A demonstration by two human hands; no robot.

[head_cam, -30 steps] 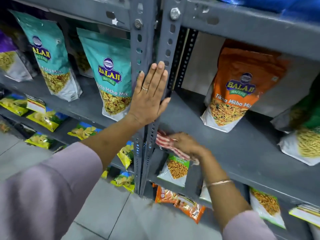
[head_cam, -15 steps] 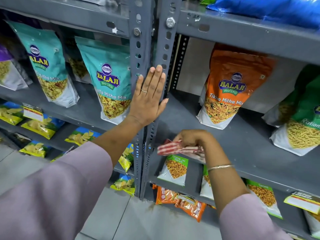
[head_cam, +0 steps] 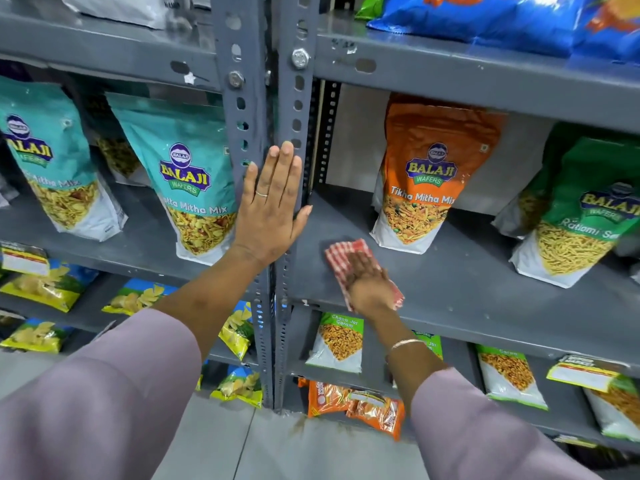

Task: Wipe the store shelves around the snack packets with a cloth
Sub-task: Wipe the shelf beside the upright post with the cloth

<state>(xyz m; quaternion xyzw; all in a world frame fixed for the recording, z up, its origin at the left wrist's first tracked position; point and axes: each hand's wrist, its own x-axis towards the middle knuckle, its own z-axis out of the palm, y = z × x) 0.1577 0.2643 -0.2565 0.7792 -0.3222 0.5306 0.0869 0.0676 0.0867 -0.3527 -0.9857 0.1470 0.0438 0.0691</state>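
A red-and-white checked cloth [head_cam: 341, 252] lies flat on the grey metal shelf [head_cam: 460, 282] right of the uprights. My right hand [head_cam: 367, 282] presses down on the cloth with fingers spread, near the shelf's front left corner. An orange snack packet [head_cam: 426, 178] stands just behind and to the right of the cloth, apart from it. A green packet [head_cam: 581, 216] stands further right. My left hand [head_cam: 270, 209] rests flat and open against the grey perforated uprights [head_cam: 298, 109], holding nothing.
Two teal snack packets [head_cam: 187, 178] stand on the left shelf [head_cam: 114, 247]. Blue bags [head_cam: 485, 19] lie on the shelf above. Lower shelves hold green-topped packets [head_cam: 341, 341], yellow chip bags [head_cam: 48, 289] and orange pouches [head_cam: 360, 403]. Grey tiled floor [head_cam: 277, 452] is below.
My right hand has lifted the cloth from the shelf's front lip onto the shelf top and flattened it there. The view tilted upward. My left hand stays on the uprights.
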